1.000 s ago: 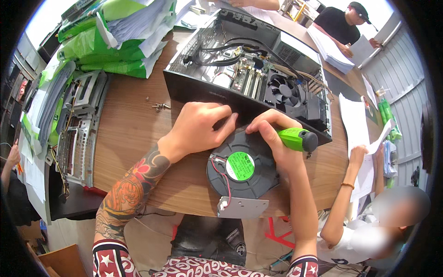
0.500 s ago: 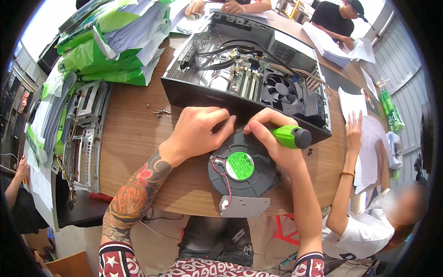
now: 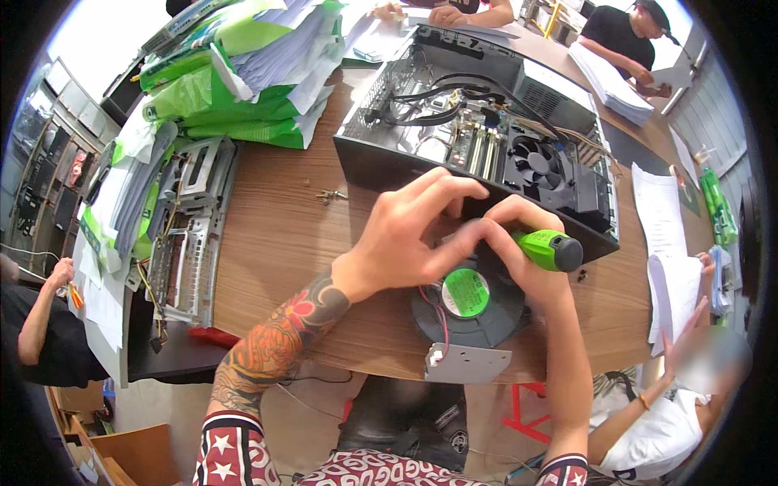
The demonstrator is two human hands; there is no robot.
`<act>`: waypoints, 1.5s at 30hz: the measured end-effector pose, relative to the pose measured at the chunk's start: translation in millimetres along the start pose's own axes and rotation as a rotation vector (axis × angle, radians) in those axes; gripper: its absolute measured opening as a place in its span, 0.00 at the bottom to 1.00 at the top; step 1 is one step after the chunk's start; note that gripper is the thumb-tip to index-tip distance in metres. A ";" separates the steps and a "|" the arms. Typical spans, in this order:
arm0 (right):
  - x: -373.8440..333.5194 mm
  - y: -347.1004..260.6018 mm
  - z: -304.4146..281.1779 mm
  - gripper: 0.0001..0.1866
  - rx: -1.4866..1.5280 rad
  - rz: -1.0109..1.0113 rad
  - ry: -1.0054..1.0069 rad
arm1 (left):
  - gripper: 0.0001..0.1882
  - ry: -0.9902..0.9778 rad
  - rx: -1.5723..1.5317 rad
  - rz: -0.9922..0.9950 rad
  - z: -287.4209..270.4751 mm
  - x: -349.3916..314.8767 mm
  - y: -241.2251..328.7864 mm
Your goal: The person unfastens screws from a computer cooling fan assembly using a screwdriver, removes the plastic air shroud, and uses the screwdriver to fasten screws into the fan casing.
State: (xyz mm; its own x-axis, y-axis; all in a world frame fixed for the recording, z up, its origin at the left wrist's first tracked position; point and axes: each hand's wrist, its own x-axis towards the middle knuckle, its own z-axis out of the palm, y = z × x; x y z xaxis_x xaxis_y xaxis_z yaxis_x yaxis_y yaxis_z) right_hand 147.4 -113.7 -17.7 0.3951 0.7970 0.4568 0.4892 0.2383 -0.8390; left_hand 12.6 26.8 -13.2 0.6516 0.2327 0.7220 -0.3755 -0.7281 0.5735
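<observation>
fan: on the surface, partly under the fingers.
left hand: has moved in over the fan, thumb now meeting the right fingers; its grip being hidden, i cannot tell.
right hand: curled round a green-handled tool.
shift: hands now join, so work seems shared at the fan's far edge.

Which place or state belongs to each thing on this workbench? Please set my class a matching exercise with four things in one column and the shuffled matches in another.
Things
1. Green-handled tool
2. Round dark blower
3. Computer case
4. Green-wrapped paper stack

Places and states
A. Uncovered, inner parts showing
B. Toward the upper left of the picture
C. Held in the person's right hand
D. By the wearer's edge of the table

Right pairs: 1-C, 2-D, 3-A, 4-B
</observation>
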 end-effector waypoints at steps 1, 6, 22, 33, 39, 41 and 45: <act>1.4 -0.3 2.1 0.06 -0.056 -0.022 0.003 | 0.25 -0.010 -0.026 -0.001 -2.9 2.1 10.6; 4.6 -2.9 5.6 0.08 -0.155 -0.069 -0.007 | 0.35 -0.039 -0.092 0.081 5.3 5.3 27.4; 6.5 -9.0 2.0 0.11 -0.157 -0.037 -0.086 | 0.21 0.049 -0.031 -0.138 -4.3 4.7 11.5; 4.9 -6.0 4.4 0.08 -0.042 -0.008 -0.060 | 0.11 0.510 -0.386 -0.387 -55.3 9.7 -14.3; 6.3 -6.5 4.3 0.05 -0.112 -0.072 -0.070 | 0.10 0.748 -0.144 -0.308 -81.4 12.1 -43.5; 6.1 -6.3 4.5 0.05 -0.127 -0.083 -0.060 | 0.10 0.742 -0.098 -0.298 -89.0 9.3 -49.6; 5.1 -6.8 4.3 0.05 -0.136 -0.072 -0.062 | 0.11 0.763 0.003 -0.251 -88.9 11.4 -54.4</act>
State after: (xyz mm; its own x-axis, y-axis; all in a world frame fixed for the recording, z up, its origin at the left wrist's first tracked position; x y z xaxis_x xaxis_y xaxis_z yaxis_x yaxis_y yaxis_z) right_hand 142.8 -108.8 -10.9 0.3088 0.8144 0.4914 0.6167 0.2220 -0.7553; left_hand -18.2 126.4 -1.7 0.0859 0.7655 0.6377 -0.2749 -0.5970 0.7537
